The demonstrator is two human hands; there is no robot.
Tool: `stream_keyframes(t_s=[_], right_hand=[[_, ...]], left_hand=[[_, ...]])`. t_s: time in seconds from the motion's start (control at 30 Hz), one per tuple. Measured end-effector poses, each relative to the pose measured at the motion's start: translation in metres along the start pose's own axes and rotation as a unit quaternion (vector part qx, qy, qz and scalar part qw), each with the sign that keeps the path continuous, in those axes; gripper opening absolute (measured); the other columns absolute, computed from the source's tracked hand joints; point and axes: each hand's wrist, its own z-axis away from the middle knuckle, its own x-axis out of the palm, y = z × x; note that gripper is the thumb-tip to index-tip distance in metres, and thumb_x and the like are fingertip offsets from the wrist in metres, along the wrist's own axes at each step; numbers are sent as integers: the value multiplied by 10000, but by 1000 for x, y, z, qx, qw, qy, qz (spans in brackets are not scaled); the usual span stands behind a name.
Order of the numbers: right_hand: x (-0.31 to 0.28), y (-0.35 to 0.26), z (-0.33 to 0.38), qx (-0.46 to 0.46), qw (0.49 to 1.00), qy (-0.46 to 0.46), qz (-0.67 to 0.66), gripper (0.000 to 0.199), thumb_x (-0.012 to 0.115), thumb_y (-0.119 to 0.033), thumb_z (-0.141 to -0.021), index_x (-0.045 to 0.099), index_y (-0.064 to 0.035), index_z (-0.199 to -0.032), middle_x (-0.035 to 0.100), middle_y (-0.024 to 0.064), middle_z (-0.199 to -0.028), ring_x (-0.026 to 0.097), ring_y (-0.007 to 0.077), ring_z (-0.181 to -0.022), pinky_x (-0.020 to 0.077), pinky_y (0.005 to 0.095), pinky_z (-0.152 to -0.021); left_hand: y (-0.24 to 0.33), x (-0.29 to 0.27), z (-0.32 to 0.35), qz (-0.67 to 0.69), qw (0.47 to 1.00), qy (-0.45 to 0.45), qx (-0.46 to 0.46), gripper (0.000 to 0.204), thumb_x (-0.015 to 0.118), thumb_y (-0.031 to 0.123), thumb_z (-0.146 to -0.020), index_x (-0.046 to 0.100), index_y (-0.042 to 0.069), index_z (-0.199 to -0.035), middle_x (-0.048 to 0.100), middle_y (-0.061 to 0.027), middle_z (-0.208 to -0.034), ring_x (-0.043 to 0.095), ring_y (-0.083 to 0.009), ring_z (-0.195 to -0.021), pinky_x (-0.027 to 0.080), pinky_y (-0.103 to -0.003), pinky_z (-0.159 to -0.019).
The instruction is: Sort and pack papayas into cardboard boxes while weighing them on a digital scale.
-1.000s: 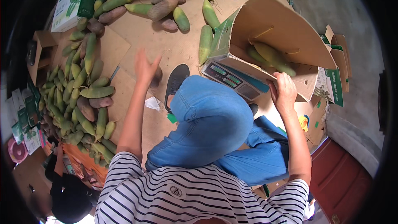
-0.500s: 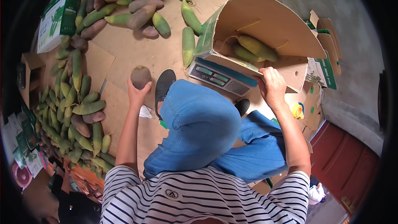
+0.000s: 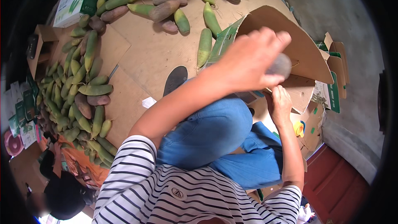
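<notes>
My left hand (image 3: 248,60) reaches across to the right, over the mouth of an open cardboard box (image 3: 269,20), and is smeared by motion. It holds a dark purplish radish (image 3: 280,66), partly covered by the fingers. At the box's near edge my right hand (image 3: 280,101) is closed on the cardboard rim. My left hand and forearm hide most of the box's inside and the scale under it. A green radish (image 3: 205,47) lies just left of the box, with another green radish (image 3: 212,20) beyond it.
A big heap of green and purple radishes (image 3: 78,95) covers the left side. More radishes lie at the top, by a green-and-white carton (image 3: 76,0). Flattened cardboard stands against the right wall, near a yellow tape roll (image 3: 298,128). Another person (image 3: 62,195) is at lower left.
My left hand has swung from the left, beside my shoe, to over the box, carrying the purplish radish. My right hand stays on the box rim. The view has shifted slightly.
</notes>
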Motion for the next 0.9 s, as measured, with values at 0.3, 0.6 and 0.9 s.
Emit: stream_keyframes(t_s=[0.3, 0.6, 0.9], right_hand=[[-2, 3, -17, -18, 999, 12, -29, 238, 697, -112, -762, 551, -53, -941, 522, 103, -798, 549, 284, -743, 442, 382, -643], [-5, 1, -19, 10, 1000, -3, -13, 259, 728, -106, -759, 554, -30, -934, 553, 123, -794, 574, 304, -740, 446, 382, -634], [-3, 3, -16, 14, 1000, 8, -13, 242, 706, -122, -755, 550, -58, -928, 531, 99, -782, 548, 286, -719, 430, 379, -624]], left_hand=[[-238, 23, 145, -18, 923, 23, -383, 190, 681, 192, -774, 613, 15, -763, 636, -119, -668, 607, -261, -611, 499, -362, -615], [-299, 138, 205, 52, 782, -169, -598, 187, 609, 119, -762, 655, -35, -665, 643, -151, -612, 655, -223, -530, 537, -363, -529], [-281, 136, 195, 111, 718, -124, -675, 199, 546, 212, -867, 595, 29, -806, 572, -71, -555, 523, -154, -412, 366, -303, -362]])
